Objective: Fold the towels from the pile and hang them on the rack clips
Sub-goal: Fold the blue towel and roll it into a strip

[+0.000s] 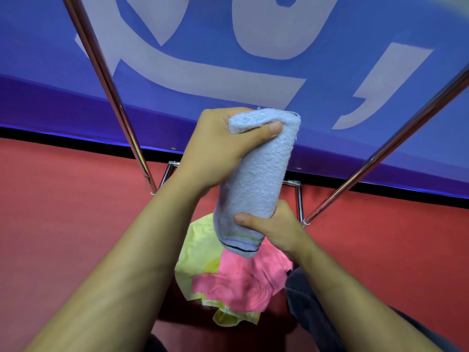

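Above the floor pile [236, 278], both hands — left hand [215, 151], right hand [276, 229] — grip one folded light-blue towel [256, 184]; nothing apparently hung — pink and yellow towels remain.

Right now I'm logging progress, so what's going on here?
A person holds a folded light blue towel upright in both hands: the left hand grips its top, the right hand its striped lower end. Below on the red floor lie a yellow towel and a pink towel. The metal rack poles stand beyond; no clips show.
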